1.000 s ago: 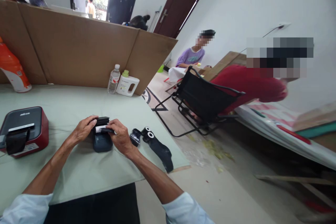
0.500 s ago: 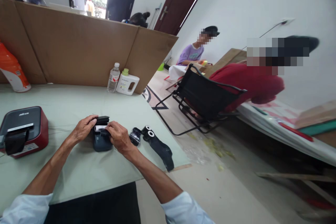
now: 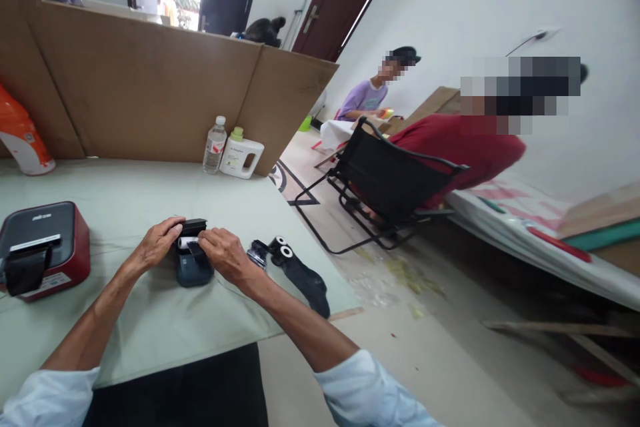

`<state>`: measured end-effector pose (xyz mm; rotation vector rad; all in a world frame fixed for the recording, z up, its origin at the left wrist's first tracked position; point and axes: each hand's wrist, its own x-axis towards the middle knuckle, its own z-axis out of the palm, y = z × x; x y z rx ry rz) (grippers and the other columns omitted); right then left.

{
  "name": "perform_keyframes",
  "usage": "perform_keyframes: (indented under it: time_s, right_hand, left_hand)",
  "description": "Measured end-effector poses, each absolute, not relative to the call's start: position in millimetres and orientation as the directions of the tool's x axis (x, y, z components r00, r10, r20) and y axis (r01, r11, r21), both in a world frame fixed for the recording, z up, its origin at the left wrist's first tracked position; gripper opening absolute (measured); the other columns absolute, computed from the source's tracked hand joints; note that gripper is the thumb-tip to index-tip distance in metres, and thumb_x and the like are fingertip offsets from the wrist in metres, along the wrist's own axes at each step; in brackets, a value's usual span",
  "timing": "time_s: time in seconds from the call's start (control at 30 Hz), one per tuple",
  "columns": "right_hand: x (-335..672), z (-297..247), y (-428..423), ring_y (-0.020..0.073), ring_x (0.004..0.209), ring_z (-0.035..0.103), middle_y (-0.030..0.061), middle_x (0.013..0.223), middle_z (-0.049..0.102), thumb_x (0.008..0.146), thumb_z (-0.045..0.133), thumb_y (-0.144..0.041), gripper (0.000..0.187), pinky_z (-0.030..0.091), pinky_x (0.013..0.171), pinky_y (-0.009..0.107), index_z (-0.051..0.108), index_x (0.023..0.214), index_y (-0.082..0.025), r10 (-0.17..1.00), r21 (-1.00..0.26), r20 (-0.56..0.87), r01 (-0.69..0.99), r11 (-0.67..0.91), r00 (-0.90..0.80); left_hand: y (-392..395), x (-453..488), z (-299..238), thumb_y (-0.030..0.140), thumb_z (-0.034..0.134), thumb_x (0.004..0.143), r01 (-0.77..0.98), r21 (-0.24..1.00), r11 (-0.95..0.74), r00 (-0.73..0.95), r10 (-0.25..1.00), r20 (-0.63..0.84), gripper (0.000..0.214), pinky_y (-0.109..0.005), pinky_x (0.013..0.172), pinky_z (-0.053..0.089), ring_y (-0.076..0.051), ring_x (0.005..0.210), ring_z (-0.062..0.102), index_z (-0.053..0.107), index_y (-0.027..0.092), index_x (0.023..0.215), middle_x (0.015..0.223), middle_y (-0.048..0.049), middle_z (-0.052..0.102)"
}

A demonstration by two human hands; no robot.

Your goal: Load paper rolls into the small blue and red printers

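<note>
A small dark-blue label printer (image 3: 194, 273) stands on the table between my hands, its black lid (image 3: 194, 224) raised. Inside lies a white-cored roll (image 3: 187, 242), from which a black strip (image 3: 197, 253) hangs over the front. My left hand (image 3: 156, 245) grips the lid at its left side, thumb on the near face. The fingers of my right hand (image 3: 223, 252) are closed at the right end of the roll, pinching the edge of the black strip; their tips are partly hidden. Right of that hand lie a clear-wrapped black roll (image 3: 257, 253) and black rolls with white cores (image 3: 283, 247).
A long black strip (image 3: 307, 285) trails to the table's right edge. At left sits a red-and-black printer (image 3: 47, 247). A water bottle (image 3: 215, 145), a white jug (image 3: 243, 157) and an orange bottle (image 3: 23, 133) stand before a cardboard screen (image 3: 150, 93). A person sits in a black chair (image 3: 395, 180).
My right hand has shifted slightly left over the roll, and more of the black strip now shows, slanting across the printer's front. The left hand stays on the lid.
</note>
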<state>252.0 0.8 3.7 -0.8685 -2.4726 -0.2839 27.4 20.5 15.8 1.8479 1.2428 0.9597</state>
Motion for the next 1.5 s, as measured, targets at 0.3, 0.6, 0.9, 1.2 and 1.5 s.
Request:
perform_keyframes:
  time_s: [0.3,0.6,0.9,1.2,1.5]
  right_hand:
    - [253,31,3,0.0194,0.077,0.057,0.0072,0.093,0.069,0.103,0.052,-0.008,0.022,0.043,0.072,0.032,0.065,0.089,-0.018,0.55,0.118,0.408,0.639,0.76,-0.729]
    - [251,30,-1,0.0198,0.077,0.059,0.0082,0.09,0.068,0.103,0.053,-0.008,0.021,0.043,0.069,0.032,0.065,0.088,-0.017,0.584,0.091,0.375,0.656,0.75,-0.72]
    - [247,16,2,0.021,0.084,0.061,0.0095,0.097,0.07,0.102,0.049,-0.006,0.023,0.048,0.074,0.032,0.067,0.092,-0.017,0.587,0.133,0.435,0.693,0.708,-0.683]
    - [245,2,-4,0.0218,0.088,0.065,0.0117,0.104,0.073,0.099,0.048,-0.003,0.024,0.052,0.08,0.033,0.065,0.092,-0.018,0.572,0.056,0.534,0.701,0.711,-0.623]
    - [289,45,-3,0.0208,0.091,0.071,0.0064,0.097,0.075,0.089,0.054,-0.007,0.021,0.056,0.084,0.033,0.068,0.096,-0.021,0.68,-0.484,0.709,0.574,0.661,-0.185]
  left_hand:
    - [23,28,17,0.06,0.049,0.093,0.423,0.863,-0.275,0.259,0.95,0.175,0.058,-0.045,0.113,0.046,-0.032,0.123,0.066,0.072,0.017,0.125,0.13,-0.0114,0.073]
    - [21,29,19,0.061,0.051,0.092,0.416,0.874,-0.251,0.244,0.957,0.159,0.06,-0.047,0.109,0.049,-0.034,0.124,0.065,0.072,0.016,0.125,0.13,-0.0131,0.072]
    - [22,28,23,0.069,0.049,0.09,0.407,0.888,-0.214,0.258,0.96,0.113,0.069,-0.044,0.096,0.056,-0.034,0.119,0.066,0.071,0.015,0.127,0.131,-0.0146,0.071]
    - [27,29,34,0.078,0.056,0.081,0.336,0.932,-0.136,0.245,0.968,0.053,0.073,-0.04,0.082,0.059,-0.034,0.111,0.067,0.075,0.016,0.116,0.117,-0.013,0.076]
    - [22,31,42,0.079,0.057,0.079,0.318,0.947,-0.053,0.27,0.962,-0.037,0.075,-0.036,0.074,0.056,-0.034,0.11,0.066,0.073,0.016,0.118,0.119,-0.0131,0.074]
